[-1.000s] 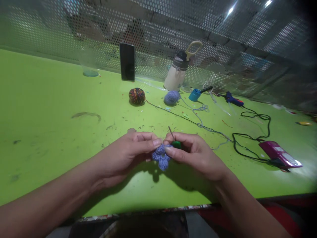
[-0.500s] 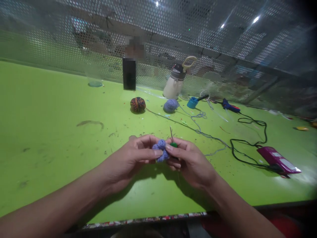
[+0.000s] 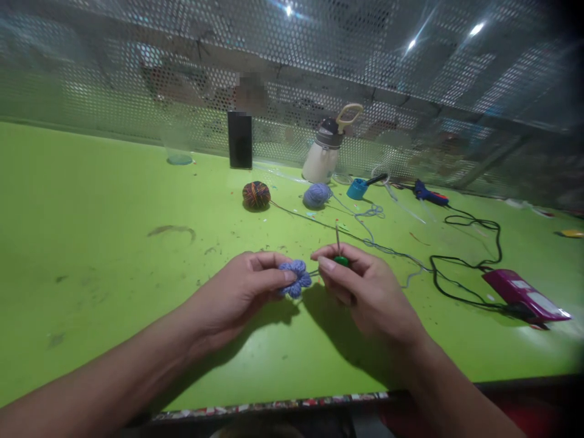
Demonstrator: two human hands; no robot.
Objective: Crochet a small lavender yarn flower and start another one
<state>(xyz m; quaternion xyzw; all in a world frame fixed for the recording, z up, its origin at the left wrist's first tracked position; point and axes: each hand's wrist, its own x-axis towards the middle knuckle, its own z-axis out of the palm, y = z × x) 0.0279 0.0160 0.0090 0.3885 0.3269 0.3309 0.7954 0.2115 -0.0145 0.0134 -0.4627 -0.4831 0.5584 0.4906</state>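
My left hand (image 3: 249,289) pinches a small purple crochet flower (image 3: 302,283) by one side, its thumb across the petals. To the right, my right hand (image 3: 371,295) is closed around a crochet hook (image 3: 340,261) with a green handle, whose metal shaft points upward past the fingers. A dark strand (image 3: 314,273) runs from the flower to my right fingertips. Beyond the hands lie a purple yarn ball (image 3: 317,195) and a dark multicolored yarn ball (image 3: 256,195), both with strands trailing right across the table.
On the green table (image 3: 100,243), a phone (image 3: 239,140), a clear cup (image 3: 179,159) and a white bottle (image 3: 322,158) stand toward the mesh panel (image 3: 114,79). Rightward are a blue container (image 3: 357,188), a glue gun (image 3: 429,193), a black cord (image 3: 497,234) and a magenta packet (image 3: 524,295).
My right hand has moved right, away from the flower, with the crochet hook in it. The flower now shows more of its petals in my left hand.
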